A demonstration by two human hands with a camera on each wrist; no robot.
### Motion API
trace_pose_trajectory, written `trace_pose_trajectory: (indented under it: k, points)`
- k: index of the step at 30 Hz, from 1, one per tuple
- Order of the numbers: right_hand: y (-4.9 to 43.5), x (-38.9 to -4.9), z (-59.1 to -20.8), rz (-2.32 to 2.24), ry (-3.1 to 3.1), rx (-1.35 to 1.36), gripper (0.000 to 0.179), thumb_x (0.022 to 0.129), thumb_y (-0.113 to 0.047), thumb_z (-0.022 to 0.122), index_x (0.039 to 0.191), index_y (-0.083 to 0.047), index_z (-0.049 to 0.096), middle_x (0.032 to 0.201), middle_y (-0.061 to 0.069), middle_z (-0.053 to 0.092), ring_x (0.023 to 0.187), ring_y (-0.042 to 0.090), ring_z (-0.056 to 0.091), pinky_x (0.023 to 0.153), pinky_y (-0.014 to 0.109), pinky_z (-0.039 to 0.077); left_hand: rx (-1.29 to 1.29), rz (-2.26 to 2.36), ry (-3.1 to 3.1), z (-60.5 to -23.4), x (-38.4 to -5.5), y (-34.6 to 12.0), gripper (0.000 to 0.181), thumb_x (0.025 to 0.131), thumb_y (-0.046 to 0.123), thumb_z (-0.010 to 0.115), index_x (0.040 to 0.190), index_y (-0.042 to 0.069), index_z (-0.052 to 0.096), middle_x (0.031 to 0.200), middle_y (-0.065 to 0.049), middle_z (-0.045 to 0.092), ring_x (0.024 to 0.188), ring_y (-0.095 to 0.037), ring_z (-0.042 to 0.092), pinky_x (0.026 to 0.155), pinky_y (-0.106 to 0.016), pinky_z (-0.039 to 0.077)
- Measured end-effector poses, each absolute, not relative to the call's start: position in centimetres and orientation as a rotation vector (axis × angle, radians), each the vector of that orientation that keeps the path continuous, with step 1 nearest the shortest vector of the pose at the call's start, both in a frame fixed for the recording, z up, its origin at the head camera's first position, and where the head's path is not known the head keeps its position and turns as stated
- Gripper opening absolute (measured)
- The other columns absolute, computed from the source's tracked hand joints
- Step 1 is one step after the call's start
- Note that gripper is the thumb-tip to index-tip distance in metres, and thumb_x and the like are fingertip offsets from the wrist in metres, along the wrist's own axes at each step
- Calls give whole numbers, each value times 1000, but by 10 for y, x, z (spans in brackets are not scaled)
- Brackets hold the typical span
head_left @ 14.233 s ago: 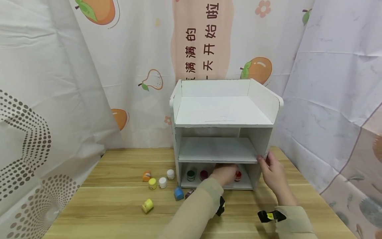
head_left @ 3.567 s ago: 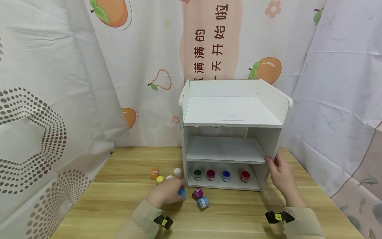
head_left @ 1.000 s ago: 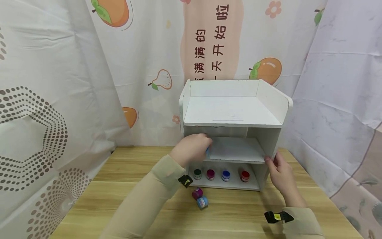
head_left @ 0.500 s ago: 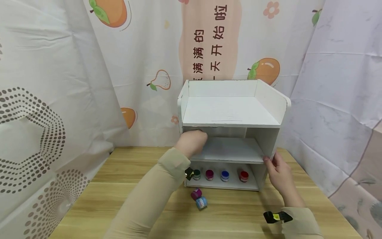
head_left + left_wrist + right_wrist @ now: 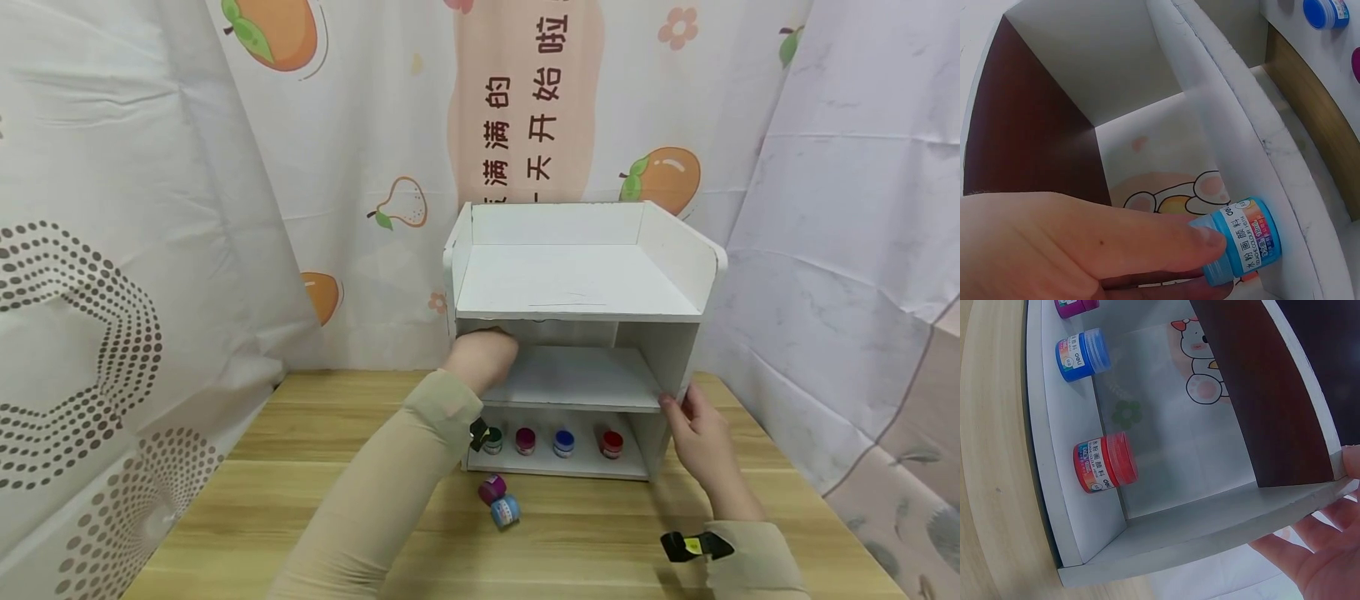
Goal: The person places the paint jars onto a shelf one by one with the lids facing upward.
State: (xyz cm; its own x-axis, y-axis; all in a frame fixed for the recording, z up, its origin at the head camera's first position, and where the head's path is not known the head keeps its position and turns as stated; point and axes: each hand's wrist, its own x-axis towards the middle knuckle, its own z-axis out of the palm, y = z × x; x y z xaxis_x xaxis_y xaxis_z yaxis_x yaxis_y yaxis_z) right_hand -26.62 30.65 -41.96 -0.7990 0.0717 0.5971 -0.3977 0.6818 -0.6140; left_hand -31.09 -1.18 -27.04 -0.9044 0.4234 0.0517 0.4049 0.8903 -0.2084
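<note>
My left hand (image 5: 483,358) reaches into the left end of the middle level of the white shelf unit (image 5: 577,279). It pinches a light blue paint jar (image 5: 1254,240) by the clear lid; the jar's base is right at the middle board in the left wrist view. The head view hides this jar behind the hand. My right hand (image 5: 705,446) grips the unit's right side panel, thumb at the front edge and fingers on the outer face. Along the bottom level stand dark green (image 5: 492,441), magenta (image 5: 525,442), blue (image 5: 564,443) and red (image 5: 1104,462) paint jars.
On the wooden table (image 5: 592,542) before the unit, a purple jar (image 5: 492,488) and another light blue jar (image 5: 506,511) lie on their sides, close together. My left forearm (image 5: 390,475) crosses the table's left part. A printed curtain (image 5: 375,275) hangs behind.
The blue jar now stands on the bottom level. My left hand later picked up a light blue jar from the table and brought it to the middle level's left end. The right hand keeps its grip.
</note>
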Motion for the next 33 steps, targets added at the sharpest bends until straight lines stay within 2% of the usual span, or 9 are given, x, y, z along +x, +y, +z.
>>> trace_pose_trajectory:
  k: [7, 18, 24, 28, 33]
  points:
    - [306, -267, -420, 1041, -2292, 251, 42, 108, -24, 51, 140, 4, 50, 129, 29, 61, 116, 48, 59, 80, 1, 36, -631, 301, -2967, -271, -312, -11, 21, 102, 11, 56, 109, 9, 75, 110, -5, 71, 80, -16, 64, 74, -42, 59]
    - [305, -266, -418, 1048, -2280, 243, 42, 107, -23, 53, 140, 4, 50, 129, 29, 61, 116, 48, 59, 80, 1, 36, -678, 277, -2922, -271, -308, -14, 19, 102, 9, 54, 99, 11, 73, 94, -2, 70, 72, -14, 60, 66, -38, 58]
    - [304, -265, -417, 1055, -2275, 250, 41, 107, -22, 53, 140, 3, 50, 129, 31, 61, 117, 49, 58, 80, 0, 36, -797, 246, -2890, -271, -297, -22, 25, 104, 9, 52, 117, 13, 74, 109, -4, 71, 85, -14, 65, 72, -37, 57]
    - [304, -265, -417, 1052, -2266, 250, 40, 107, -20, 53, 139, 4, 51, 128, 31, 61, 116, 49, 59, 80, 0, 35, -934, 195, -2819, -273, -289, -30, 24, 101, 13, 61, 122, 16, 73, 114, -2, 69, 97, -16, 66, 81, -35, 56]
    - [304, -265, -417, 1053, -2263, 244, 39, 107, -19, 54, 138, 5, 51, 127, 30, 62, 115, 48, 59, 80, 0, 36, -1102, 140, -2715, -281, -281, -41, 32, 94, 23, 75, 125, 15, 71, 114, -1, 66, 98, -15, 64, 84, -32, 54]
